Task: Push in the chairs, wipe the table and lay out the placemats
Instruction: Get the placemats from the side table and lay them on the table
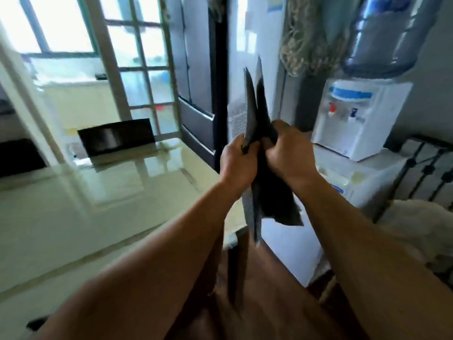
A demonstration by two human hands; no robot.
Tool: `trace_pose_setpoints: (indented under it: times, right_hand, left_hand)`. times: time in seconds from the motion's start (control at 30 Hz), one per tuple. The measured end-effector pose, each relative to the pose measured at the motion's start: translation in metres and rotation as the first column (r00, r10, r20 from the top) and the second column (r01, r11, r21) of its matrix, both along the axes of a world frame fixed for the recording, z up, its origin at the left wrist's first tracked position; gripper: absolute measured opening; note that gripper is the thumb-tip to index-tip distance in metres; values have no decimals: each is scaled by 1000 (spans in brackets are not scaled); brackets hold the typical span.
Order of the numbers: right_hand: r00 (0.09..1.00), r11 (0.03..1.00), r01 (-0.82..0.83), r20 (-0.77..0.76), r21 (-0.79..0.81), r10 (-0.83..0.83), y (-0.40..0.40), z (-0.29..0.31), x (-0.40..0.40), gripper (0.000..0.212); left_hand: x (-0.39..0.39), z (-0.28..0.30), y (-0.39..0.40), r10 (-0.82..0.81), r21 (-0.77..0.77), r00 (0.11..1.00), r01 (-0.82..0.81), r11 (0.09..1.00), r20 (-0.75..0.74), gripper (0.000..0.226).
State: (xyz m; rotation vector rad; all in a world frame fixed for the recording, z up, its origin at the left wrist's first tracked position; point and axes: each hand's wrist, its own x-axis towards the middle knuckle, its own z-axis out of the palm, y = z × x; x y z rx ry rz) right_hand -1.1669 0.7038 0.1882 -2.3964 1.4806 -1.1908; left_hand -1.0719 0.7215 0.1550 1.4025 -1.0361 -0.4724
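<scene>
Hands grip dark placemats (259, 114) just right of the table (98, 212) corner. Left hand (236, 163) and right hand (288, 155) both clench them edge-on.

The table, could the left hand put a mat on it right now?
Probably yes. The left hand grips the dark placemats with the right hand, beside the table, whose glossy top looks bare nearby.

Glossy pale table (73, 217), apparently bare.
</scene>
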Motion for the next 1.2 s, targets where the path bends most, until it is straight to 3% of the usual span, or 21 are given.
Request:
trace_pose_setpoints:
  times: [0.23,0.47,0.6,0.67,0.73,0.8,0.87,1.03,1.13,1.2]
  right_hand:
    - [940,939,-341,-2,35,341,-10,-2,163,26]
    - [854,822,-507,24,260,519,-87,-63,259,38]
    - [792,705,-497,-67,505,607,-153,-125,294,34]
    - [784,695,-397,-172,599,596,-176,-156,302,32]
    - [776,739,-270,-315,618,547,-195,-184,310,49]
    - [734,823,-184,-481,538,479,-203,-205,318,78]
    - [678,852,-204,-558,483,479,-201,-214,327,89]
    - [439,669,-374,-513,642,738,-167,-232,339,87]
    - [248,602,-319,-549,732,798,-142,-255,328,88]
    - [204,607,-268,-572,748,794,-129,-268,316,86]
  left_hand:
    - [160,-1,31,242,-16,969,-242,970,40,10]
    - [283,-48,31,403,233,913,-405,884,60,18]
    - [342,-92,27,455,510,856,-514,690,246,41]
    - [358,-116,29,452,582,800,-599,550,395,44]
    - [371,-139,26,461,592,728,-684,426,508,51]
    - [379,-160,23,417,596,691,-722,353,590,65]
    - [382,-175,19,331,604,705,-709,364,628,75]
    - [352,-210,6,86,734,849,-499,461,522,77]
    - [327,-236,11,-64,822,885,-399,406,461,77]
    - [315,-250,16,-130,852,887,-371,368,443,76]
